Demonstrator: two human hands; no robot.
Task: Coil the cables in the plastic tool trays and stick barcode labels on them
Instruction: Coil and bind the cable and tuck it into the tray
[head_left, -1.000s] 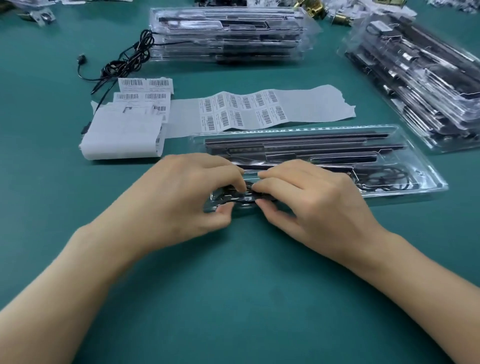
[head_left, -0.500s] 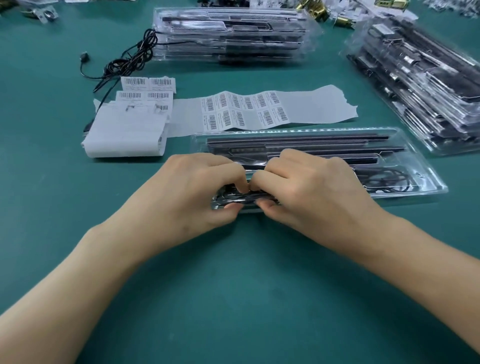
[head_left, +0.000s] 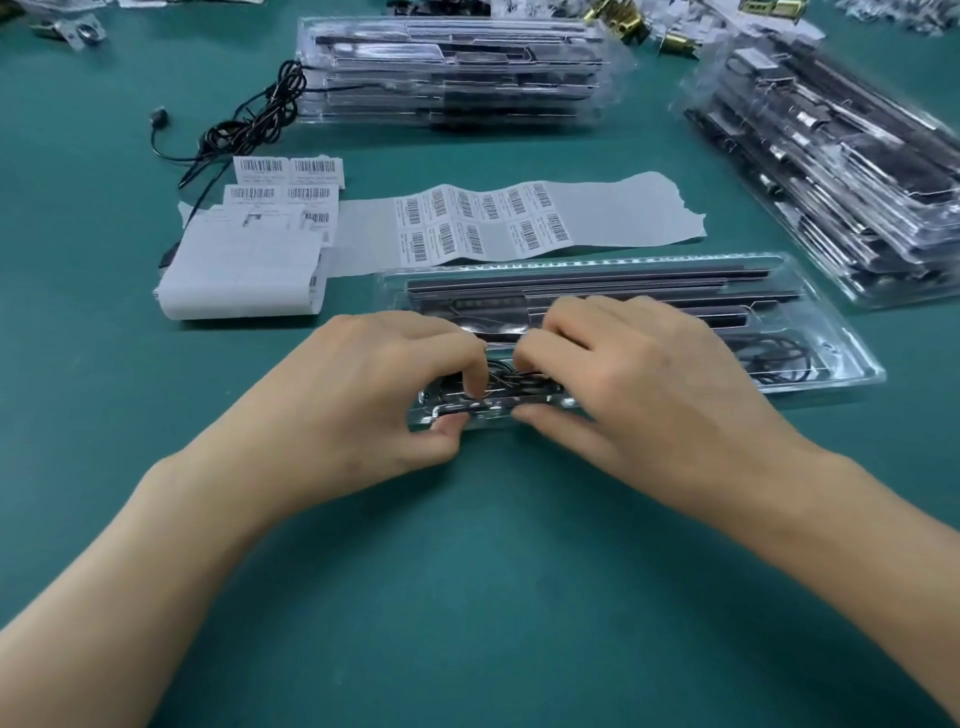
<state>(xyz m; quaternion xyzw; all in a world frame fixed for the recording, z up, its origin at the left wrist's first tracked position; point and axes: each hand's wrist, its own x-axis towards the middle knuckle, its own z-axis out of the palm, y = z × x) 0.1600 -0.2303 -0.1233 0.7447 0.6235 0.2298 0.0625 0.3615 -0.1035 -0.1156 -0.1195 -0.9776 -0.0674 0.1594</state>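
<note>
A clear plastic tool tray (head_left: 810, 306) with long black tools lies across the green table in front of me. At its near left corner a thin black cable (head_left: 501, 376) lies bundled in a pocket. My left hand (head_left: 363, 389) curls its fingers onto that cable, thumb under the tray's front edge. My right hand (head_left: 639, 379) meets it from the right, fingers bent on the same cable and thumb along the tray's edge. A second coiled cable (head_left: 774, 356) sits in the tray's right pocket. The barcode label strip (head_left: 488, 218) lies just behind the tray.
A folded stack of label backing paper (head_left: 244, 270) sits left of the tray. A loose black cable (head_left: 249, 119) trails from a stack of trays (head_left: 452, 73) at the back. Another stack of trays (head_left: 831, 156) lies at the right. Brass parts (head_left: 623, 21) lie at the far edge.
Both hands stay on the cable at the tray's left corner. Their fingers have shifted slightly, the right hand's fingers pulling in closer over the bundle.
</note>
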